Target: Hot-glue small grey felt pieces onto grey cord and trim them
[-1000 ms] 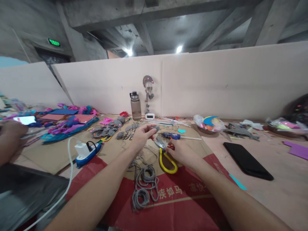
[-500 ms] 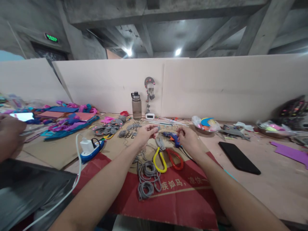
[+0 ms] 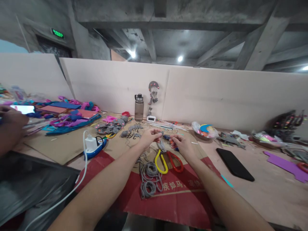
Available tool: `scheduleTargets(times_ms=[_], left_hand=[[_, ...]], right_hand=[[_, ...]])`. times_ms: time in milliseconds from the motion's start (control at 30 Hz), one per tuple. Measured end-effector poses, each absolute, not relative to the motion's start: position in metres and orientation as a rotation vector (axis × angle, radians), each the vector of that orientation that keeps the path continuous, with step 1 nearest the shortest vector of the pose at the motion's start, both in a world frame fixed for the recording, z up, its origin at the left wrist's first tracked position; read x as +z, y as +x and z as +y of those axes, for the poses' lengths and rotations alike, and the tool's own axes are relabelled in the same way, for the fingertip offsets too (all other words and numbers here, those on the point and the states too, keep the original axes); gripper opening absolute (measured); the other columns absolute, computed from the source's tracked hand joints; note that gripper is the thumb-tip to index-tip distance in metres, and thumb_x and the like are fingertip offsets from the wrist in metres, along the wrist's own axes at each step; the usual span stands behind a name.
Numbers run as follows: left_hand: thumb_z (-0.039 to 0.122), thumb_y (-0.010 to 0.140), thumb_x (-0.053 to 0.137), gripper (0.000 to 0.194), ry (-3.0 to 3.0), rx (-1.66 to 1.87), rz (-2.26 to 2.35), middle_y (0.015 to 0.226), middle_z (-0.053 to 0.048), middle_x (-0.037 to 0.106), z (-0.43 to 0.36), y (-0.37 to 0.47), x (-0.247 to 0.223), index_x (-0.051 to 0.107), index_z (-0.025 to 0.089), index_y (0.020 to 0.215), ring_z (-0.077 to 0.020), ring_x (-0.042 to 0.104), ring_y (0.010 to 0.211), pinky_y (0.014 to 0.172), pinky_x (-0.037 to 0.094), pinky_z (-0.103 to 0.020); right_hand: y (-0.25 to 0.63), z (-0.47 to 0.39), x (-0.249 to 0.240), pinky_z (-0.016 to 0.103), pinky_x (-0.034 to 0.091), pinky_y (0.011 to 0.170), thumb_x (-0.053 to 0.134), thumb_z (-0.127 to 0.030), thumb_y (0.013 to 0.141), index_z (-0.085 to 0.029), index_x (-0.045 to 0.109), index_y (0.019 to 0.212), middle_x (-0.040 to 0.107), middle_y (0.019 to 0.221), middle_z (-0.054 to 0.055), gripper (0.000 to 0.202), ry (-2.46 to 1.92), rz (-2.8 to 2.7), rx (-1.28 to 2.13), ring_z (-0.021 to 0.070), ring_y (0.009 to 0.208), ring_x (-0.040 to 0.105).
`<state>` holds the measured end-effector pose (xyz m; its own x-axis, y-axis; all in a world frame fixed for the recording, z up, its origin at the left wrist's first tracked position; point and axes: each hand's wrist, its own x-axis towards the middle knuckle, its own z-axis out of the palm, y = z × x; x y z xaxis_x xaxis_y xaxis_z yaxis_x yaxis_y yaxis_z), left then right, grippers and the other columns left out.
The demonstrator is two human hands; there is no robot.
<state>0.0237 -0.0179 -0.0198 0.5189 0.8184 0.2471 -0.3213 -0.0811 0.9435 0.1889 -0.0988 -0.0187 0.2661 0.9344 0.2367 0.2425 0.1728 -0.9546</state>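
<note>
Fingers pinched together, my left hand [image 3: 151,138] is raised over the cardboard [image 3: 166,203] with a small grey piece at its fingertips. My right hand [image 3: 180,143] is close by on the right, its fingers closed too; what they hold is too small to make out. Scissors [image 3: 161,163] with one yellow and one red handle lie just below both hands. Coils of grey cord [image 3: 148,188] rest left of the scissors. Behind my right hand, a blue glue gun [image 3: 166,137] is mostly hidden.
A power strip [image 3: 96,150] with a white plug and cable sits left, near another person's hand [image 3: 12,125]. A black phone [image 3: 234,163] lies right. A bottle [image 3: 139,108] and grey hanging ornament [image 3: 153,93] are at the back.
My right hand has moved left and slightly down, closer to my left hand, and now covers more of the glue gun. The camera view has shifted slightly.
</note>
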Motion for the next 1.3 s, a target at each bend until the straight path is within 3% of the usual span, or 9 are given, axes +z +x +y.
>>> scheduleTargets(times_ms=[233,367,467,600,833,1067,1300], left_hand=[[0.029,0.059,0.078,0.042,1.328,1.046,0.432,0.061,0.002,0.06,-0.021,0.024,-0.018,0.059,0.012,0.092,-0.0086,0.055,0.053,0.057,0.048,-0.025],[0.028,0.062,0.075,0.039,1.373,1.094,0.424,0.06,0.003,0.059,-0.02,0.024,-0.019,0.059,0.012,0.093,-0.0088,0.054,0.052,0.056,0.046,-0.025],[0.029,0.065,0.073,0.035,1.461,1.187,0.486,0.058,0.003,0.058,-0.024,0.022,-0.016,0.059,0.012,0.093,-0.0089,0.053,0.049,0.052,0.045,-0.024],[0.03,0.069,0.068,0.027,1.615,1.27,0.554,0.061,0.0,0.06,-0.028,0.021,-0.012,0.06,0.012,0.087,-0.0088,0.053,0.05,0.05,0.044,-0.022],[0.024,0.072,0.063,0.018,1.655,1.221,0.525,0.07,-0.002,0.064,-0.028,0.025,-0.013,0.061,0.011,0.084,-0.0101,0.059,0.057,0.057,0.05,-0.024],[0.021,0.072,0.063,0.01,1.624,1.202,0.579,0.064,-0.001,0.064,-0.037,0.023,-0.005,0.061,0.012,0.075,-0.0102,0.059,0.055,0.057,0.051,-0.024],[0.023,0.071,0.066,0.015,1.424,1.129,0.515,0.061,-0.002,0.064,-0.034,0.027,-0.009,0.06,0.01,0.075,-0.011,0.059,0.053,0.057,0.051,-0.026]], right_hand=[[0.169,-0.106,-0.005,0.024,0.046,0.05,0.043,-0.038,0.081,-0.021,0.047,0.071,0.051,0.057,-0.003,0.021,-1.288,-1.243,0.773,0.011,0.05,0.05],[0.159,-0.095,0.003,0.024,0.042,0.046,0.045,-0.027,0.077,-0.023,0.044,0.077,0.049,0.058,-0.006,0.004,-1.325,-1.212,0.69,0.01,0.044,0.045],[0.149,-0.083,0.005,0.023,0.041,0.044,0.051,-0.026,0.072,-0.023,0.044,0.082,0.045,0.056,-0.009,0.012,-1.26,-1.118,0.783,0.0087,0.041,0.042],[0.136,-0.073,0.002,0.021,0.037,0.036,0.055,-0.036,0.071,-0.021,0.044,0.068,0.039,0.049,-0.009,0.02,-1.148,-1.1,0.867,0.0057,0.036,0.033],[0.14,-0.073,-0.004,0.019,0.037,0.035,0.054,-0.018,0.058,-0.02,0.047,0.061,0.044,0.043,-0.008,0.008,-1.105,-0.979,0.867,0.0061,0.036,0.036],[0.143,-0.081,0.0,0.021,0.04,0.036,0.059,-0.028,0.062,-0.02,0.048,0.06,0.045,0.045,-0.007,0.013,-1.073,-0.978,0.921,0.0063,0.037,0.037],[0.147,-0.082,-0.003,0.022,0.044,0.04,0.055,-0.021,0.058,-0.019,0.05,0.063,0.048,0.049,-0.006,0.007,-1.066,-0.996,0.958,0.0064,0.039,0.04]])
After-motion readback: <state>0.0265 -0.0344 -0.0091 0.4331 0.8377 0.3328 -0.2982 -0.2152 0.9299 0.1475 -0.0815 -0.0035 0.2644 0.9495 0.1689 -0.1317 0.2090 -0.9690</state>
